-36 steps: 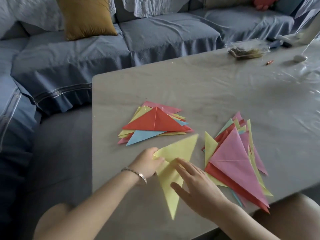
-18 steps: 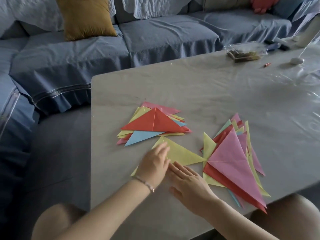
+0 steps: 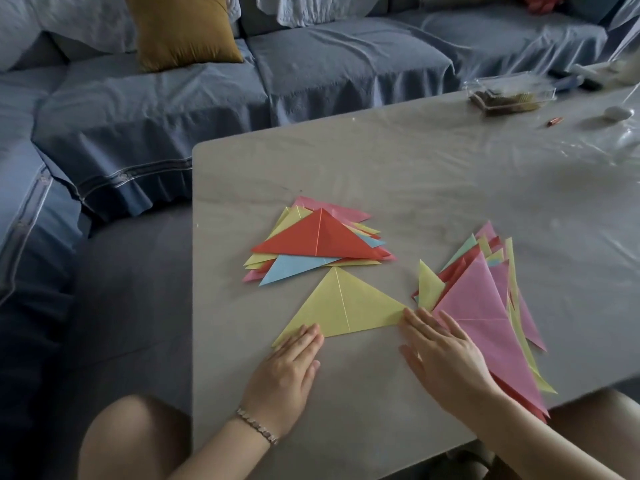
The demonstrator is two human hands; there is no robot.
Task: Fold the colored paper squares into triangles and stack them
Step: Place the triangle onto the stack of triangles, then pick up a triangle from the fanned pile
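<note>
No words, nos. or signs to read. Paper triangles [image 3: 343, 306] look plain; clear box [image 3: 509, 95] is too blurry.

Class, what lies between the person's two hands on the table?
The head view shows the yellow triangle spanning the gap: the left hand rests on its left corner, the right hand touches its right corner.
</note>
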